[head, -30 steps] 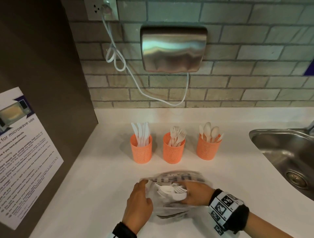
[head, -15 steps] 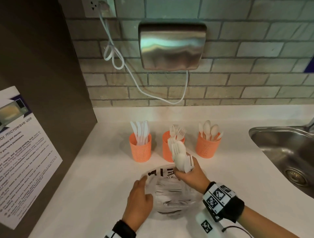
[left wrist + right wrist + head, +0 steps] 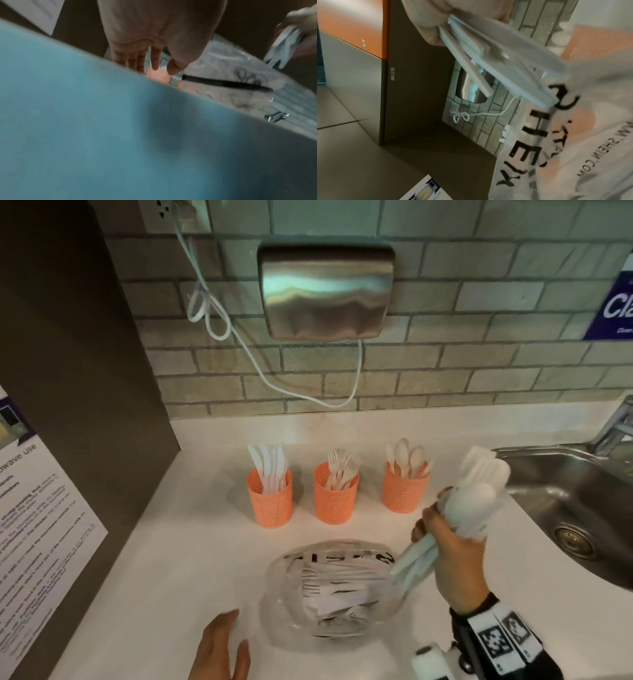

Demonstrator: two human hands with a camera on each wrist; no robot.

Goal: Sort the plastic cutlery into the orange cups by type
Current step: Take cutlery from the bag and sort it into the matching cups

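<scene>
Three cups (image 3: 335, 494) stand in a row mid-frame on the counter (image 3: 154, 559), the bag (image 3: 329, 594) before them at lower centre, the sink (image 3: 579, 501) at right.

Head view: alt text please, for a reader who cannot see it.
A right hand grips a mixed bundle of white plastic cutlery above a clear plastic bag on a white counter, before three orange cups of knives, forks and spoons.

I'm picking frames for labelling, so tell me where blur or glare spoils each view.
Head view: mostly sharp, though the cutlery bundle in the right hand is motion-smeared, and the steel hand dryer shows glare. Left wrist view: a blurred blue surface fills most of the frame; the left hand is soft. Right wrist view: streaked by motion, bag lettering still readable.
</scene>
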